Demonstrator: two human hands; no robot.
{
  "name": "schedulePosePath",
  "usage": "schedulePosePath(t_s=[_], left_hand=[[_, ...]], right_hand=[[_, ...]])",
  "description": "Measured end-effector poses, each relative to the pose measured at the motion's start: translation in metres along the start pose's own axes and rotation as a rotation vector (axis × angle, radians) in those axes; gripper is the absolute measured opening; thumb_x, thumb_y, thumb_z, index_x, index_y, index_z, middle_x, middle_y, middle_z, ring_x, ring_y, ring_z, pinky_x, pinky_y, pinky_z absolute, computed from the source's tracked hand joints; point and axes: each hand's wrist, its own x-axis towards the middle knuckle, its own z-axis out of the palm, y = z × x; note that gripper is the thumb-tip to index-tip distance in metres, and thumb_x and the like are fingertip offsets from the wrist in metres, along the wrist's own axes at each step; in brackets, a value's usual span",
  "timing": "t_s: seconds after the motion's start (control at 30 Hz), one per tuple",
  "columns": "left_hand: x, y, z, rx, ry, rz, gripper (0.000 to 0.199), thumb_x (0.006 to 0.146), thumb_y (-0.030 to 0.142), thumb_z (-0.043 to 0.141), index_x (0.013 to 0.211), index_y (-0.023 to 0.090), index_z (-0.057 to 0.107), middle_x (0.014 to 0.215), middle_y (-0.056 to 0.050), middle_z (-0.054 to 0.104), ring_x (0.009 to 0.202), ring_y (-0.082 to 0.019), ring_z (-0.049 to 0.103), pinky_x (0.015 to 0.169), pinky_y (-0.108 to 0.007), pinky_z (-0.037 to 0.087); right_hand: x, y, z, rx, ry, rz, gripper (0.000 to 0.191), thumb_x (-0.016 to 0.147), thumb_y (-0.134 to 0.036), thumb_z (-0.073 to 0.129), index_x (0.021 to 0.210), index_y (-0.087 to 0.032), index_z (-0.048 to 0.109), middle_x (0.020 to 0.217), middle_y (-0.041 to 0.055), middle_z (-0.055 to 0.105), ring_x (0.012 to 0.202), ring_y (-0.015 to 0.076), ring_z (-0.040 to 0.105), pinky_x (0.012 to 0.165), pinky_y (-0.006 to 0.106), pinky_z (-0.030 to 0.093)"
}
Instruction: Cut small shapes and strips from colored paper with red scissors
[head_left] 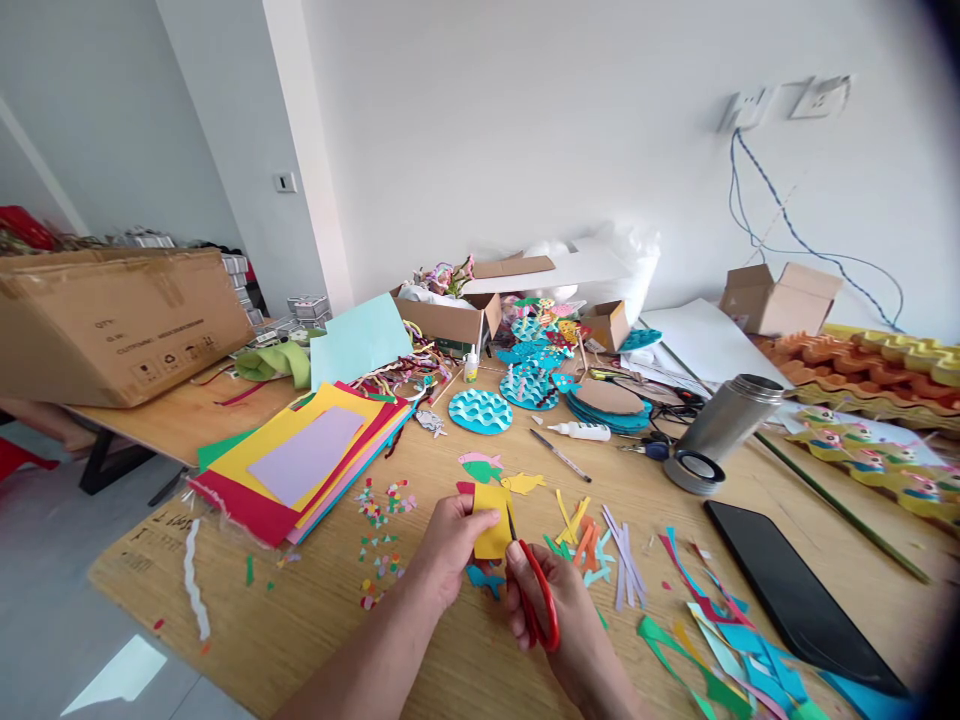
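Observation:
Between the thumb and fingers of my left hand (pixel 452 545) is a small piece of yellow paper (pixel 491 540), held upright above the table. My right hand (pixel 555 590) grips red-handled scissors (pixel 541 600), whose blades lie against the right edge of that paper. Just beyond it are paper fish: a pink and green pair (pixel 481 465) and a yellow one (pixel 524 483). A blue paper shape (pixel 485 581) lies under my hands, partly hidden. Left of my hands are scattered small paper dots and triangles (pixel 382 540). Several coloured paper strips (pixel 596 545) lie to the right.
Stacked coloured sheets (pixel 300 455) lie at the left. Further back are wavy blue discs (pixel 480 411), a glue bottle (pixel 581 431) and a pen (pixel 560 455). A steel flask (pixel 731 420), a black phone (pixel 802 590), paper offcuts (pixel 750 650) and egg trays (pixel 862 370) occupy the right side.

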Motion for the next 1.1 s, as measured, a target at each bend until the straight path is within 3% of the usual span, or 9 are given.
schedulePosePath(t_s=[0.23, 0.73, 1.1], left_hand=[[0.0012, -0.0012, -0.0003, 0.028, 0.023, 0.038, 0.014, 0.062, 0.029, 0.06, 0.063, 0.014, 0.059, 0.051, 0.0, 0.055, 0.043, -0.01, 0.048, 0.036, -0.02, 0.034], [-0.0019, 0.0006, 0.0036, 0.07, 0.036, -0.033, 0.012, 0.061, 0.028, 0.057, 0.059, 0.017, 0.055, 0.043, 0.003, 0.051, 0.032, -0.01, 0.043, 0.03, -0.02, 0.025], [-0.0016, -0.003, 0.0043, 0.079, 0.054, -0.084, 0.013, 0.062, 0.028, 0.059, 0.063, 0.015, 0.057, 0.042, 0.003, 0.051, 0.03, -0.008, 0.04, 0.03, -0.02, 0.022]], right_hand=[[0.0018, 0.0019, -0.003, -0.013, -0.027, 0.029, 0.051, 0.067, -0.066, 0.063, 0.066, -0.016, 0.049, 0.044, -0.0056, 0.055, 0.03, 0.0061, 0.048, 0.028, 0.015, 0.037], [-0.0018, -0.0028, -0.0027, -0.058, -0.015, 0.002, 0.052, 0.068, -0.067, 0.059, 0.065, -0.017, 0.047, 0.047, -0.0041, 0.054, 0.033, 0.007, 0.049, 0.031, 0.017, 0.038], [0.0, -0.0027, -0.0044, 0.038, 0.001, 0.049, 0.054, 0.064, -0.069, 0.062, 0.064, -0.016, 0.049, 0.047, -0.0038, 0.053, 0.033, 0.0078, 0.049, 0.031, 0.017, 0.037]])
